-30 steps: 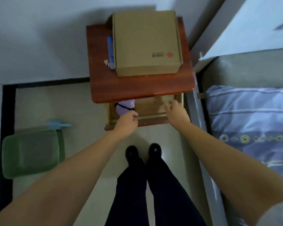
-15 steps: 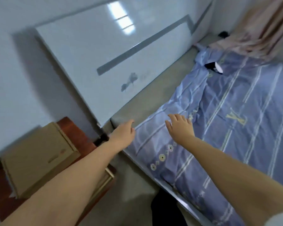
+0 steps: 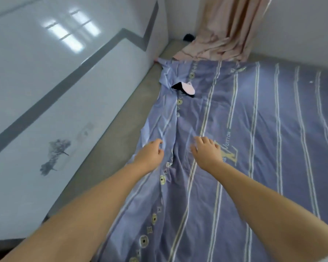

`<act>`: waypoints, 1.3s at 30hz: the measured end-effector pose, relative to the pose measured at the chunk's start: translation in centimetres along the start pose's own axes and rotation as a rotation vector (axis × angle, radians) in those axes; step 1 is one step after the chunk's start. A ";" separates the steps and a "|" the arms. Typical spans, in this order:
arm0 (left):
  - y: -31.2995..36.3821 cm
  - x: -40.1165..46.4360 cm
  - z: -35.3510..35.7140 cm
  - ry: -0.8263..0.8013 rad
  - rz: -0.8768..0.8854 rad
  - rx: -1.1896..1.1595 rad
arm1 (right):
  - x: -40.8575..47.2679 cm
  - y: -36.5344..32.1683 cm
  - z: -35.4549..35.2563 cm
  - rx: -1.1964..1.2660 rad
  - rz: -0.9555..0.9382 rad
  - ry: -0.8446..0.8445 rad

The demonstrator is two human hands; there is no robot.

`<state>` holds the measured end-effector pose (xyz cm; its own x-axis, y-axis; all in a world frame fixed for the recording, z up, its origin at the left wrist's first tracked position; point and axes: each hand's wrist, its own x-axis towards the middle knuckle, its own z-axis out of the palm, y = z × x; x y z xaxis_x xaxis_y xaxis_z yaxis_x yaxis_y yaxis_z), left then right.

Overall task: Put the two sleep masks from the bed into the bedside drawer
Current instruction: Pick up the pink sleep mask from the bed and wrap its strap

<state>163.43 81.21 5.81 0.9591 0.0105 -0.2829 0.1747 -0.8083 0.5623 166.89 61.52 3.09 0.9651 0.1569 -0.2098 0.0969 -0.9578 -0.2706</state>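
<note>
A pale pink sleep mask with a black strap [image 3: 185, 89] lies on the blue striped sheet [image 3: 254, 129], far up the bed near the headboard side. Both arms stretch out over the sheet, well short of the mask. My left hand [image 3: 150, 156] hovers with fingers loosely curled and nothing in it. My right hand [image 3: 206, 152] is spread, palm down, also holding nothing. The bedside drawer and the other mask are out of view.
A glossy white headboard [image 3: 55, 91] runs along the left, with a strip of bare grey mattress [image 3: 117, 129] beside it. A pink curtain [image 3: 225, 35] hangs onto the far end of the bed, next to a small dark object [image 3: 188, 37].
The view swung from the nightstand drawer, where a purple mask lay, to the bed. Both hands left the drawer and now reach farther along the sheet toward the pink mask.
</note>
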 end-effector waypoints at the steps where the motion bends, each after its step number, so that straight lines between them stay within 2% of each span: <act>1: 0.3 2.3 0.6 -0.017 0.011 0.007 | 2.1 0.5 0.5 0.007 0.000 -0.009; 6: -0.3 12.8 5.0 -0.075 0.030 0.005 | 12.3 2.4 5.5 0.021 0.054 -0.013; 11: -1.7 22.8 9.2 -0.058 0.027 -0.052 | 20.3 4.2 13.4 0.181 0.194 0.039; 15: -1.3 30.7 10.7 0.044 -0.052 -0.246 | 22.7 6.8 18.8 -0.001 0.072 0.109; 20: 1.7 39.6 10.3 0.198 -0.103 -0.520 | 26.5 6.3 19.6 0.078 0.061 0.274; 23: 3.2 44.3 9.6 0.245 -0.120 -0.561 | 28.0 6.4 19.4 0.087 0.095 0.250; 25: 3.8 46.6 9.5 0.214 -0.186 -0.628 | 28.0 6.4 19.5 0.076 0.093 0.228; 28: 3.3 47.8 10.0 0.190 -0.261 -0.624 | 27.9 6.1 19.4 0.065 0.099 0.213; 33: -0.8 43.2 11.9 -0.057 -0.315 -1.039 | 27.7 6.2 19.4 0.044 0.095 0.222; 36: -3.0 39.8 11.9 -0.113 -0.411 -1.268 | 27.8 6.2 19.6 0.036 0.086 0.246; 39: -4.5 35.2 11.3 -0.164 -0.443 -1.276 | 27.9 6.3 19.8 0.026 0.081 0.241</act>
<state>193.92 78.52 -15.45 0.7475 -0.0168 -0.6641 0.6270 0.3482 0.6969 189.65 64.58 -23.07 0.9999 0.0153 -0.0031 0.0138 -0.9579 -0.2867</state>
